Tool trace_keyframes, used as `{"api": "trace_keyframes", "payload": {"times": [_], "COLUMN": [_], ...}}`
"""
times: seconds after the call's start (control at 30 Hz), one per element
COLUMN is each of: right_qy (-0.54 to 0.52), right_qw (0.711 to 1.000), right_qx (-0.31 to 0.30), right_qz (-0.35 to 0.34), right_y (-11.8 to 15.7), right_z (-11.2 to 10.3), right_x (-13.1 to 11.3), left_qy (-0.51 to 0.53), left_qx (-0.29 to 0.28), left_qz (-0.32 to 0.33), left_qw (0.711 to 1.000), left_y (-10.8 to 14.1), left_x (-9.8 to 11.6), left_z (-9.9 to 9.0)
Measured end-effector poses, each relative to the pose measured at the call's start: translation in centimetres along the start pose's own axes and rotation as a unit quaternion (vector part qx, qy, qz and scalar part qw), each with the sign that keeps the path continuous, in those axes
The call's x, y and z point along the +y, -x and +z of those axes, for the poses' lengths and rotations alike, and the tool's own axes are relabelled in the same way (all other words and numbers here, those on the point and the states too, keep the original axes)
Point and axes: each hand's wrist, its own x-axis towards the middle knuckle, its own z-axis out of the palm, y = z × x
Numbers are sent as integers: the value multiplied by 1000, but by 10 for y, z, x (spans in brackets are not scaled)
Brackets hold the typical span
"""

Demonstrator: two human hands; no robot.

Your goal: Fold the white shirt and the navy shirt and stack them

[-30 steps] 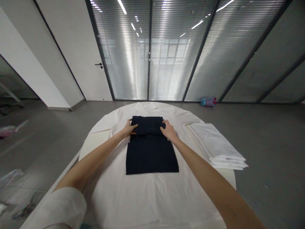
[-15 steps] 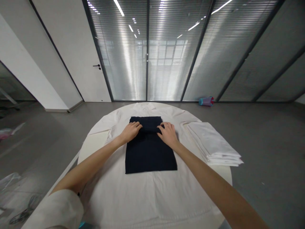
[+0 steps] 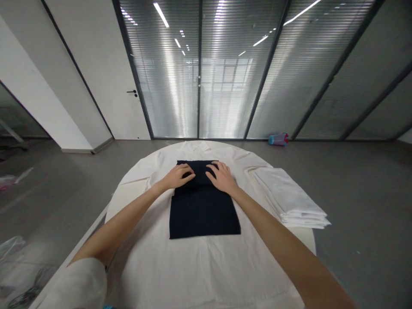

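Just above the middle of the frame, the left hand (image 3: 178, 177) and the right hand (image 3: 221, 177) lie palm-down on a dark navy cloth (image 3: 203, 216), close together but not touching. Both are released, with the fingers loosely spread and no clench or pinch showing. The cloth is a neat folded rectangle with a doubled band along its far end, right under the hands. Its near part lies flat.

The cloth sits at the centre of a white shirt (image 3: 206, 270) spread over a round white table (image 3: 307, 240), with the shirt's collar (image 3: 195, 146) just beyond the cloth. Right of the hands, a stack of folded white cloth (image 3: 289, 198) lies at the table's edge and sticks out past it. At the lower left of the frame, a loose white sleeve (image 3: 77, 285) covers the upper part of the person's left arm.

Past the table is a grey floor (image 3: 370, 266). A small blue-and-red object (image 3: 278, 139) lies on it against a glass wall with blinds (image 3: 225, 73). At the upper left stands a white door (image 3: 131, 111) with a black handle, and a plastic bag (image 3: 11, 248) lies on the floor at the far left.
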Motion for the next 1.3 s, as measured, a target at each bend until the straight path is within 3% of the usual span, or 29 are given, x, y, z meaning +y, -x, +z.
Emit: {"api": "trace_keyframes", "payload": {"times": [0.07, 0.17, 0.23, 0.3, 0.37, 0.4, 0.47, 0.6, 0.73, 0.83, 0.9, 1.0, 1.07, 1.13, 1.2, 1.3], "right_qy": [10, 15, 0, -25, -59, -77, -109, -160, -190, -232, -241, -167, -109, -85, -90, -115], "right_qw": [999, 994, 993, 994, 984, 975, 960, 957, 964, 970, 970, 981, 982, 977, 977, 983], "right_qx": [-27, -106, -115, -102, -111, -127, -164, -161, -106, -42, -13, -12, -55, -96, -110, -75], "right_qz": [-21, -37, -31, 28, 126, 165, 197, 179, 151, 55, -20, -95, -147, -167, -160, -124], "right_y": [-6, -16, -29, -45, -62, -70, -81, -92, -92, -69, -34, 44, 98, 139, 159, 149], "right_z": [13, 26, 26, 21, 16, 14, 13, 11, -17, -54, -77, -95, -94, -88, -85, -87], "right_x": [-4, -3, 6, 18, 33, 40, 50, 56, 49, 39, 28, 5, -7, -15, -20, -32], "left_qy": [-30, -28, 7, 47, 99, 128, 186, 243, 250, 189, 131, 31, -56, -101, -86, -21], "left_qx": [33, -9, -16, 45, 121, 138, 120, 83, 104, 116, 112, 72, 11, -53, -84, -23], "left_qz": [-18, -39, -52, -115, -227, -276, -323, -302, -253, -134, -37, 58, 105, 136, 138, 83], "left_qw": [999, 999, 998, 991, 961, 943, 920, 918, 929, 966, 984, 995, 993, 984, 983, 996], "left_y": [0, 2, -2, -10, -20, -25, -35, -48, -43, -14, 19, 77, 112, 136, 146, 131], "left_x": [1, -4, -15, -31, -51, -60, -75, -83, -65, -33, -3, 44, 69, 87, 99, 112], "left_z": [17, 40, 40, 29, 14, 8, -1, -9, -33, -56, -63, -50, -33, -21, -18, -24]}}
